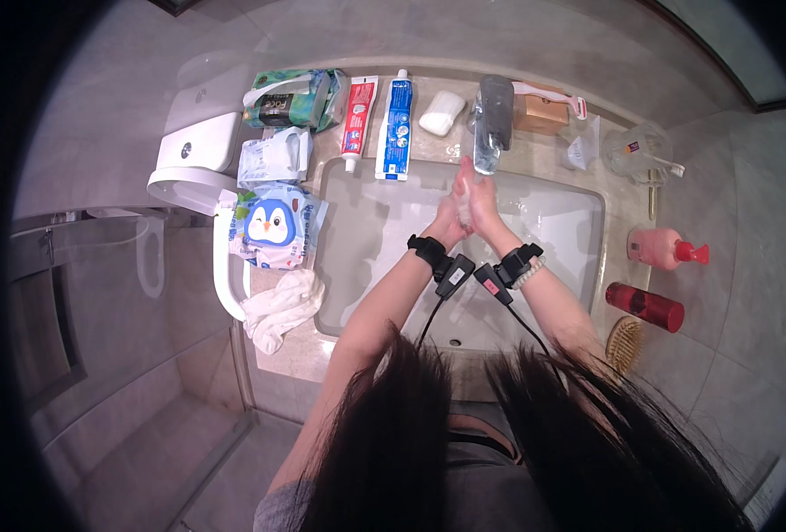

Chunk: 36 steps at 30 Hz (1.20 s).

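Over the grey-white sink [371, 222], my left hand [447, 227] and my right hand [482, 202] press together just below the spout of the metal faucet [487, 160]. A whitish patch shows between the palms; whether it is water, lather or an object is unclear. Both hands look closed against each other, their fingers partly hidden. A black strap with a small cabled box circles each wrist. Beyond the sink's far rim, a white bar of soap [443, 113] lies left of the faucet.
Behind the sink lie a blue toothpaste tube [396, 133], a red tube [358, 124] and a tan box [542, 113]. Wipes packs [273, 226] and a white cloth [285, 310] are left. A pink pump bottle [657, 248], red can [645, 306] and hairbrush [623, 344] stand or lie right.
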### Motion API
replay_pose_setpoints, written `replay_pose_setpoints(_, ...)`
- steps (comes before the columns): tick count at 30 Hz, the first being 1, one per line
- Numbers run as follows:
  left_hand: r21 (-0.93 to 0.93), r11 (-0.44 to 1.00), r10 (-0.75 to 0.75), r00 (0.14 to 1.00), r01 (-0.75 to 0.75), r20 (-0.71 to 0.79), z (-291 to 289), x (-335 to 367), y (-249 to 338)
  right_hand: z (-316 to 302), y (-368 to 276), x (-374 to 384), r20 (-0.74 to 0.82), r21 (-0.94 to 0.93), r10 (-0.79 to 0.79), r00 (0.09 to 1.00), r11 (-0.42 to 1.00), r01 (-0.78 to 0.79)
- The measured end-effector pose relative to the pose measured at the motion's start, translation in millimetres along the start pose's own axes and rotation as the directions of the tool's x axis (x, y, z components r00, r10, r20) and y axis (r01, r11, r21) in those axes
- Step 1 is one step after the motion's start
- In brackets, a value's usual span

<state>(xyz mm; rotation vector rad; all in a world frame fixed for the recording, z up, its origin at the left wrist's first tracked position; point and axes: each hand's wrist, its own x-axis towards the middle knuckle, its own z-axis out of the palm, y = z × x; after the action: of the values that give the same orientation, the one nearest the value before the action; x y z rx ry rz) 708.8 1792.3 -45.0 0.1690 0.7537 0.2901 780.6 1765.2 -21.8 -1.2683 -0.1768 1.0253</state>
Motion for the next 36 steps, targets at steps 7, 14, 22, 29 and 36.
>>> replay_pose_setpoints(7,0.533,0.721,0.292,0.891,-0.444,0.348,-43.2,9.6,-5.1,-11.3,0.9,-31.7,0.558,-0.515,-0.597,0.576,0.296,0.805)
replay_pose_setpoints(14,0.062,0.997,-0.054,0.997,0.051,0.053,-1.7,-5.8,-8.8,-17.6,-8.7,-29.2,0.508,-0.666,-0.409,0.758,0.372,0.646)
replay_pose_setpoints(22,0.030,0.998,-0.052,0.994,0.049,0.096,-12.1,-8.9,7.9,-16.1,-3.0,-37.8,0.574,-0.600,-0.531,0.624,0.246,0.761)
replay_pose_setpoints(29,0.340,0.935,0.101,0.995,-0.103,0.021,-38.3,-28.8,13.9,-36.2,-19.5,-18.1,0.054,-0.555,0.068,0.996,0.831,-0.027)
replay_pose_setpoints(36,0.097,0.984,0.141,0.985,-0.150,0.097,-27.2,-4.3,-3.5,0.3,-5.4,-40.0,0.444,-0.597,-0.481,0.756,0.470,0.650)
